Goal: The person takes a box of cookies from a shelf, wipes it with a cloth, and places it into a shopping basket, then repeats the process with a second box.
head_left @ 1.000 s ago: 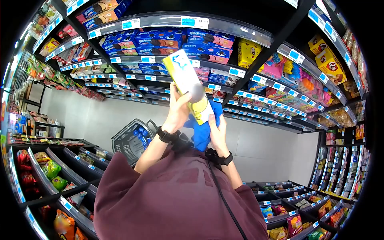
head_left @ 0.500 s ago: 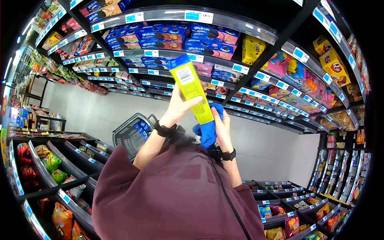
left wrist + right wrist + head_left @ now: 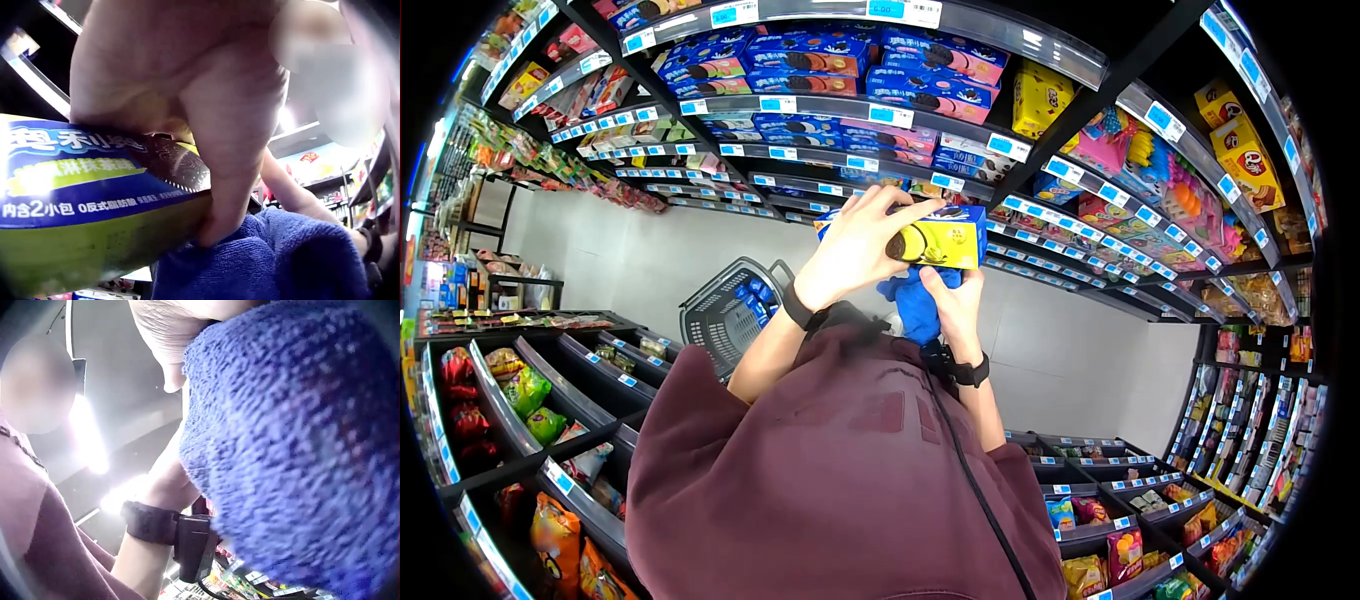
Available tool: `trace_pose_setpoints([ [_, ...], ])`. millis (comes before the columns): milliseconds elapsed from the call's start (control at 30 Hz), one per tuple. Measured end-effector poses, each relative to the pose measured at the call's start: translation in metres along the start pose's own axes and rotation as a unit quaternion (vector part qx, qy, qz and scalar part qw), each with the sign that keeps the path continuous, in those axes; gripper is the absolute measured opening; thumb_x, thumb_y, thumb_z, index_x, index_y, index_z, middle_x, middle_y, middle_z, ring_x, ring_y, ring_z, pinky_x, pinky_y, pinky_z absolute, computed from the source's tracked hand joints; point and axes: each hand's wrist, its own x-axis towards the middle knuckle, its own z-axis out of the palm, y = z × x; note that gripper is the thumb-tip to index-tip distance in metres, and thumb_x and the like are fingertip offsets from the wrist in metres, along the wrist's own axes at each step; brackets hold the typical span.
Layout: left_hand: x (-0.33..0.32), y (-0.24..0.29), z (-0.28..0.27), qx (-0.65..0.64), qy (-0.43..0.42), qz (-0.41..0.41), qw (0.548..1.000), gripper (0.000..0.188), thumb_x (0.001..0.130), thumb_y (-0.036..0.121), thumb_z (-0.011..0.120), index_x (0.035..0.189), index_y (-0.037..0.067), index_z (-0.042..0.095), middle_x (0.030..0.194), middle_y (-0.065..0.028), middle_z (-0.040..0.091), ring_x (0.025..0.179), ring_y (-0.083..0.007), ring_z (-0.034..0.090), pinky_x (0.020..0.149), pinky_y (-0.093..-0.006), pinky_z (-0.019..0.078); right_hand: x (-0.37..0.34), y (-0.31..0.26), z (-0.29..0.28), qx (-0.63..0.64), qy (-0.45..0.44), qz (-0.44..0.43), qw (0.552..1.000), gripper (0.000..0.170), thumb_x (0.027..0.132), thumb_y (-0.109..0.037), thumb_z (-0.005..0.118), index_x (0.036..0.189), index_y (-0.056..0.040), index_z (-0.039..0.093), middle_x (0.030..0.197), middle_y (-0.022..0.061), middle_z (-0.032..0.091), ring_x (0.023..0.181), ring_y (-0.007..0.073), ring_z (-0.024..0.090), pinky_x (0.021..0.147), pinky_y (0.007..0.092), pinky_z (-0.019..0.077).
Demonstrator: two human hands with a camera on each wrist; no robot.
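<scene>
Left hand (image 3: 850, 245) grips box (image 3: 960, 242) from 9 o'clock; right hand (image 3: 962, 312) holds cloth (image 3: 915, 308) at its 6 o'clock. Likely mid-handling; next move needs firm left grip.

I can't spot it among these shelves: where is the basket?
In the head view, the basket is on the floor to the person's left, just beyond the left forearm, with blue packs inside.

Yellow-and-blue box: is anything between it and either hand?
Nothing visible between the left hand and the box, which it grips. The right hand holds a bunched blue cloth just below the box; whether its thumb touches the box, I can't tell.
</scene>
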Motion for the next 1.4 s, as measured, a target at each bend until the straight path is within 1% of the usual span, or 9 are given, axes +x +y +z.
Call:
trace_pose_setpoints([
  [133, -0.002, 0.004, -0.003, 0.003, -0.023, 0.003, 1.0, 0.081, 0.063, 0.015, 0.082, 0.138, 0.021, 0.054, 0.117, -0.006, 0.059, 0.109, -0.0278, 0.058, 0.094, -0.0403, 0.0479, 0.004, 0.003, 0.002, 0.009, 0.092, 0.006, 0.996, 0.037, 0.081, -0.009, 0.078, 0.114, 0.0011, 0.063, 0.102, 0.0071, 0.069, 0.09, 0.0133, 0.065, 0.081, 0.0277, 0.0522],
  [267, -0.006, -0.001, -0.019, 0.002, -0.017, -0.001, 1.0, 0.079, 0.061, 0.015, 0.079, 0.136, 0.017, 0.054, 0.118, -0.0074, 0.062, 0.107, -0.0288, 0.059, 0.093, -0.0405, 0.0485, 0.008, 0.002, 0.0, 0.122, 0.146, 0.061, 0.98, 0.033, 0.09, -0.018, 0.071, 0.114, 0.0018, 0.06, 0.103, 0.0086, 0.067, 0.087, 0.0139, 0.065, 0.076, 0.0289, 0.0535],
  [433, -0.021, -0.025, -0.037, -0.005, 0.013, -0.032, 0.999, 0.064, 0.065, 0.013, 0.081, 0.126, 0.01, 0.062, 0.113, -0.0087, 0.065, 0.105, -0.0294, 0.061, 0.093, -0.0387, 0.049, 0.016, 0.009, -0.013, 0.151, 0.152, 0.106, 0.971, 0.047, 0.099, -0.038, 0.056, 0.119, 0.0047, 0.057, 0.108, 0.0134, 0.065, 0.093, 0.0215, 0.067, 0.078, 0.035, 0.0585],
  [633, -0.029, -0.029, -0.038, 0.006, 0.019, -0.042, 0.999, 0.061, 0.067, 0.011, 0.08, 0.125, 0.01, 0.061, 0.114, -0.0078, 0.065, 0.106, -0.0293, 0.061, 0.092, -0.038, 0.0493, 0.012, 0.001, -0.006, 0.137, 0.137, 0.121, 0.974, 0.045, 0.098, -0.036, 0.059, 0.118, 0.0039, 0.057, 0.108, 0.0127, 0.065, 0.091, 0.0194, 0.067, 0.076, 0.0335, 0.0581],
  [867, -0.027, -0.029, -0.02, 0.09, -0.022, 0.001, 0.996, 0.066, 0.068, 0.013, 0.076, 0.13, 0.009, 0.056, 0.119, -0.0098, 0.061, 0.11, -0.0309, 0.057, 0.097, -0.0414, 0.0431, 0.006, 0.003, 0.007, 0.1, 0.148, 0.046, 0.983, 0.031, 0.09, -0.018, 0.072, 0.111, 0.0015, 0.063, 0.101, 0.0068, 0.068, 0.085, 0.0125, 0.064, 0.072, 0.0275, 0.0518],
  [967, -0.027, -0.023, -0.011, 0.051, -0.048, -0.02, 0.997, 0.072, 0.069, 0.017, 0.077, 0.135, 0.009, 0.05, 0.121, -0.0122, 0.06, 0.11, -0.0347, 0.057, 0.095, -0.0431, 0.0457, 0.005, 0.006, 0.009, 0.054, 0.135, 0.017, 0.989, 0.027, 0.088, -0.015, 0.074, 0.107, 0.0018, 0.065, 0.102, 0.0067, 0.069, 0.088, 0.0112, 0.062, 0.077, 0.0283, 0.0498],
  [1133, -0.02, -0.016, -0.014, -0.018, -0.082, -0.018, 0.996, 0.077, 0.071, 0.019, 0.076, 0.141, 0.012, 0.045, 0.125, -0.0151, 0.055, 0.112, -0.0371, 0.056, 0.095, -0.0439, 0.0476, 0.003, 0.004, 0.015, -0.069, 0.11, -0.001, 0.992, 0.037, 0.082, -0.01, 0.077, 0.114, 0.0018, 0.062, 0.103, 0.0075, 0.069, 0.091, 0.0136, 0.064, 0.083, 0.0307, 0.0516],
  [1267, -0.016, -0.028, -0.025, -0.043, -0.046, 0.028, 0.998, 0.082, 0.067, 0.011, 0.078, 0.143, 0.014, 0.045, 0.124, -0.0126, 0.054, 0.116, -0.0341, 0.053, 0.098, -0.0437, 0.0444, 0.004, 0.001, 0.025, -0.062, 0.078, -0.022, 0.995, 0.041, 0.08, -0.011, 0.08, 0.115, 0.0017, 0.062, 0.102, 0.0083, 0.069, 0.092, 0.0143, 0.064, 0.083, 0.0303, 0.052],
  [1400, 0.001, -0.037, -0.05, 0.079, 0.008, 0.082, 0.993, 0.079, 0.065, 0.007, 0.077, 0.138, 0.021, 0.053, 0.12, -0.0111, 0.055, 0.113, -0.033, 0.053, 0.096, -0.0441, 0.043, 0.011, -0.004, 0.038, -0.04, 0.074, -0.046, 0.995, 0.037, 0.08, -0.01, 0.079, 0.112, 0.0017, 0.063, 0.099, 0.0067, 0.07, 0.09, 0.0128, 0.064, 0.083, 0.0293, 0.0519],
])
